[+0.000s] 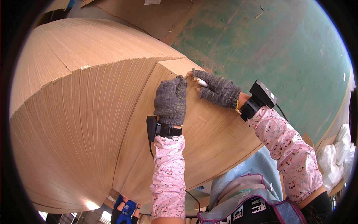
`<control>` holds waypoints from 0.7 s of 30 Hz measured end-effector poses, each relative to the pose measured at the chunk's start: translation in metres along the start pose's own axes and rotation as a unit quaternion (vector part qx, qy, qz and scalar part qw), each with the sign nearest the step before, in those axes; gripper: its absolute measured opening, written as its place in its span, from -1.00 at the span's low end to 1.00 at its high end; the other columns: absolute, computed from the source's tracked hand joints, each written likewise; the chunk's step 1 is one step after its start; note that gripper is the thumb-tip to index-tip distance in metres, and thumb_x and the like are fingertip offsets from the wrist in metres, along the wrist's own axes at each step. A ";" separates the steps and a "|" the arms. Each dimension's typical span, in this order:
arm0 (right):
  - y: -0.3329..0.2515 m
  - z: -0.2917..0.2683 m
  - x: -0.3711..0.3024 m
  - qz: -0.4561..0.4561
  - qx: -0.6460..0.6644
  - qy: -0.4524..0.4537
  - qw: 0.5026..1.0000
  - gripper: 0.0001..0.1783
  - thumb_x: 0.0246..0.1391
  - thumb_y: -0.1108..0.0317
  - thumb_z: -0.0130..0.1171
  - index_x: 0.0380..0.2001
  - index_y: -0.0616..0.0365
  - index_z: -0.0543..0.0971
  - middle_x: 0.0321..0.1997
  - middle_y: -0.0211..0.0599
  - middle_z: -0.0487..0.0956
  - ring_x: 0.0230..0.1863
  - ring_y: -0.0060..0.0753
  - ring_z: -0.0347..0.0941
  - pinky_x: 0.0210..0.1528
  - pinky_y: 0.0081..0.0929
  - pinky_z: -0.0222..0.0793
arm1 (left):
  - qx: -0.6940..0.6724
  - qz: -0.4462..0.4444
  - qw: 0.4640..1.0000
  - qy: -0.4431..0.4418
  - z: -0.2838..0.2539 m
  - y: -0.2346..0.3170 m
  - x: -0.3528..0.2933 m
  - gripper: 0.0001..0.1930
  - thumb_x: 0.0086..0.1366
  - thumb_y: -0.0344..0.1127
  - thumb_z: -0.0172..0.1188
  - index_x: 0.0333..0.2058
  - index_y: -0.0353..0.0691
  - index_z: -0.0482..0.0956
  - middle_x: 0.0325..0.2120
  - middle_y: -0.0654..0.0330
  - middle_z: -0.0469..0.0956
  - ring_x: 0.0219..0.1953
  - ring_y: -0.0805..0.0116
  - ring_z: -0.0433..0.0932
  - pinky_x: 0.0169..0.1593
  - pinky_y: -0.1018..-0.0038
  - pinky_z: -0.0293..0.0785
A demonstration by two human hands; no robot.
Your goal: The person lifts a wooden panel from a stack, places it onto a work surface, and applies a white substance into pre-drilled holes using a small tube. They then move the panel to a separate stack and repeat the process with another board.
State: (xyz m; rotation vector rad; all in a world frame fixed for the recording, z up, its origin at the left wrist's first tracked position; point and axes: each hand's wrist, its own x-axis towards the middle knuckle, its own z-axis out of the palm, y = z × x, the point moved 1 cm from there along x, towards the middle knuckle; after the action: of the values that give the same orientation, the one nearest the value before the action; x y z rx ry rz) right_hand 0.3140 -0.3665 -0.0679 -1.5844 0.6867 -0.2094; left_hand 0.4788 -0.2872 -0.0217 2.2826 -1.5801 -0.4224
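Observation:
A light wood-grain board [212,123] lies before me, at the right end of a long stack of similar boards [85,112]. My left hand [170,99], in a grey knitted glove, is closed by the board's far edge; whatever its curled fingers hold is hidden. Close to its right, my right hand [220,87], in a matching glove with bare fingertips, grips a short white stick [201,81] with a brownish end. The right fingertips are by the same far edge, near the board's corner. A small dark hole [171,74] shows in the board nearby.
Beyond the boards is a scuffed green floor [268,44], with brown sheet material [138,15] at the far left. White plastic bags [335,160] lie at the right. Another person in blue [127,210] stands by the stack's lower end. Both my wrists carry black strapped devices with cables.

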 end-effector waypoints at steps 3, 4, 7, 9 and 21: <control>-0.001 0.000 0.000 0.027 -0.033 0.004 0.999 -0.40 0.15 0.10 0.07 0.22 0.07 0.31 0.18 0.00 0.41 0.19 -0.05 0.35 0.21 -0.34 0.24 | 0.004 -0.037 0.999 0.010 0.001 0.000 0.003 -0.83 0.25 -0.27 0.22 -0.29 -0.25 0.58 -0.40 0.06 0.54 -0.31 0.12 0.55 -0.23 0.27 0.46; -0.001 0.001 0.000 0.025 -0.034 0.004 0.999 -0.40 0.15 0.10 0.07 0.22 0.07 0.31 0.18 0.00 0.41 0.19 -0.05 0.35 0.21 -0.34 0.24 | 0.006 -0.041 0.999 0.007 0.000 0.001 0.003 -0.83 0.25 -0.27 0.22 -0.29 -0.25 0.58 -0.40 0.06 0.54 -0.31 0.12 0.55 -0.23 0.27 0.46; 0.001 0.001 0.001 0.005 -0.044 0.016 0.999 -0.39 0.15 0.08 0.06 0.21 0.10 0.32 0.17 0.00 0.41 0.19 -0.01 0.35 0.21 -0.32 0.24 | -0.026 -0.040 0.999 0.025 0.000 0.002 0.002 -0.83 0.25 -0.26 0.21 -0.31 -0.26 0.57 -0.39 0.04 0.54 -0.32 0.11 0.55 -0.23 0.26 0.46; 0.002 0.002 0.000 0.003 -0.051 0.016 0.999 -0.40 0.15 0.11 0.06 0.22 0.12 0.31 0.19 0.00 0.40 0.20 -0.02 0.33 0.21 -0.31 0.24 | -0.025 -0.017 1.000 0.005 0.000 0.001 0.002 -0.81 0.26 -0.25 0.19 -0.32 -0.27 0.57 -0.38 0.02 0.55 -0.31 0.10 0.55 -0.22 0.25 0.45; -0.002 -0.005 0.004 -0.016 -0.124 -0.015 0.992 -0.39 0.16 0.14 0.12 0.26 -0.04 0.28 0.21 -0.05 0.39 0.21 -0.14 0.34 0.21 -0.36 0.23 | -0.146 -0.244 0.948 0.144 -0.020 -0.019 -0.102 -0.74 0.33 -0.19 0.15 -0.40 -0.30 0.50 -0.52 0.08 0.48 -0.45 0.27 0.45 -0.32 0.35 0.39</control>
State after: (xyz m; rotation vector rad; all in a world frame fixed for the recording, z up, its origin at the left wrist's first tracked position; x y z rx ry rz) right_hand 0.3148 -0.3730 -0.0659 -1.8334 0.6831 -0.1263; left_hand 0.4685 -0.1835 -0.0067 2.3469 -0.7498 -0.3870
